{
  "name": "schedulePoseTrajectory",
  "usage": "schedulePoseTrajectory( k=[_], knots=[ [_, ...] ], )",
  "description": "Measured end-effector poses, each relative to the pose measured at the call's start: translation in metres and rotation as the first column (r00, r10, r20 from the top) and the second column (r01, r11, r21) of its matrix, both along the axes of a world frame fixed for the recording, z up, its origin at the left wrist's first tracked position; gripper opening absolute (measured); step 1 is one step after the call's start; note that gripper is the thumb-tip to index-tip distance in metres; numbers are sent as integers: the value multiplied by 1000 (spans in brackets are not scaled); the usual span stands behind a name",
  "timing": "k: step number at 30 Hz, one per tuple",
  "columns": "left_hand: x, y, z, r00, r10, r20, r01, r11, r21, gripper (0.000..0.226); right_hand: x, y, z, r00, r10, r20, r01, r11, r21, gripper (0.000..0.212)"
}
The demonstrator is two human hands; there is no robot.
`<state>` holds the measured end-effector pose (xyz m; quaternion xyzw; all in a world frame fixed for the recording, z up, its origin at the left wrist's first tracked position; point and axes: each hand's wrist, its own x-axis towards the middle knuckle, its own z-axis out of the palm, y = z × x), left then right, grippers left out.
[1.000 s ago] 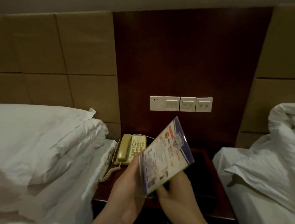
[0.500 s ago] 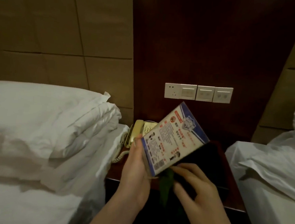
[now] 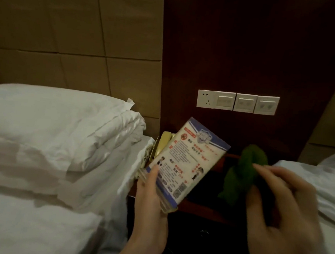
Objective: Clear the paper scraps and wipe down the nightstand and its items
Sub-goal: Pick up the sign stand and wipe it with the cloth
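Left hand [image 3: 153,198] grips sign [image 3: 181,164], tilted above nightstand [image 3: 202,208] front edge, phone [image 3: 162,146] behind. Right hand [image 3: 282,212] pinches green cloth [image 3: 243,173], raised just beside sign, not touching. Step in hand looks like wiping sign; next move calls for cloth pressed to its face, left grip steady. Half second ago cloth hung low behind sign; now lifted clear to its right.

Dim, warm light; soft motion blur; wide-angle bending at edges
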<state>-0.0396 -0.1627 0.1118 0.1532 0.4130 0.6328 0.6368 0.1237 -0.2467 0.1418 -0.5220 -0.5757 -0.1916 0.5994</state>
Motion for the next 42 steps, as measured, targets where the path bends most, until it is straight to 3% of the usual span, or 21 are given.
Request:
schedulePoseTrajectory(
  k=[3, 6, 11, 13, 17, 19, 22, 24, 27, 30, 33, 36, 39, 42],
  knots=[
    [-3, -9, 0, 998, -66, -11, 67, 998, 24, 61, -2, 11, 1, 997, 37, 63, -34, 998, -46, 31],
    [9, -26, 1, 982, -170, -85, 177, 980, 90, 51, -18, 35, -10, 959, 126, 253, -51, 957, -285, 34],
    [12, -33, -5, 986, -160, -44, 164, 977, 133, 49, -33, 49, -30, 875, 413, 253, -223, 808, -546, 40],
    [4, -30, -10, 989, -149, -17, 150, 984, 91, 48, -17, 59, -28, 884, 369, 287, -160, 816, -556, 40],
    [-1, -28, -14, 988, -146, -42, 150, 984, 94, 49, 10, 79, -18, 982, 135, 133, -39, 831, -555, 42],
    [1, -29, -13, 986, -153, -63, 158, 982, 103, 49, -2, 72, -18, 959, 224, 172, -85, 809, -581, 46],
    [3, -33, -11, 983, -158, -92, 170, 974, 149, 48, -26, 52, -25, 844, 455, 283, -197, 754, -627, 47],
    [2, -32, -13, 984, -160, -78, 170, 975, 143, 48, -25, 56, -27, 823, 467, 324, -202, 774, -601, 45],
    [-3, -29, -15, 985, -161, -67, 167, 981, 100, 49, -4, 84, -23, 945, 254, 208, -113, 846, -521, 46],
    [-4, -27, -14, 979, -179, -103, 189, 977, 101, 53, 6, 94, -22, 991, 103, 91, -41, 854, -519, 46],
    [-1, -28, -15, 976, -174, -132, 190, 974, 121, 55, -18, 75, -28, 951, 267, 155, -139, 819, -557, 46],
    [3, -31, -17, 979, -157, -133, 177, 972, 156, 61, -35, 63, -32, 818, 506, 273, -263, 751, -606, 45],
    [-1, -29, -17, 987, -143, -68, 149, 983, 105, 49, -19, 82, -27, 903, 363, 231, -186, 814, -551, 44],
    [-5, -23, -19, 994, -112, 0, 112, 992, 64, 47, 6, 95, -23, 991, 130, 6, -107, 839, -534, 44]
  ],
)
